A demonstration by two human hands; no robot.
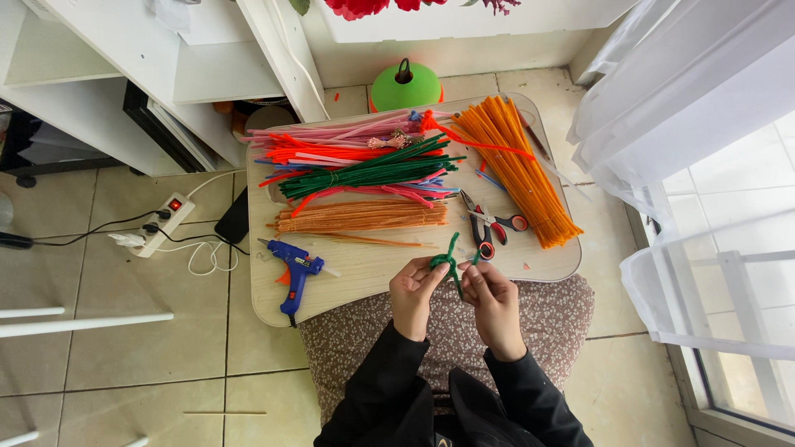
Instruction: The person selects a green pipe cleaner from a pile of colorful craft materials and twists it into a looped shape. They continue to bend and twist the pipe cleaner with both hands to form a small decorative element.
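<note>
both hands are working low in the middle of the frame: left hand (411,290) and right hand (490,291) are each pinching a green pipe cleaner (448,258), which is already bent into a small loop, so the shaping looks begun, not finished. the wooden lap table (364,269) is carrying big unused bundles, an orange bundle (517,170) at upper right, a green bundle (368,174) in the centre. a blue glue gun (296,273) and scissors (487,223) are lying idle. no packages or labels are showing.
</note>
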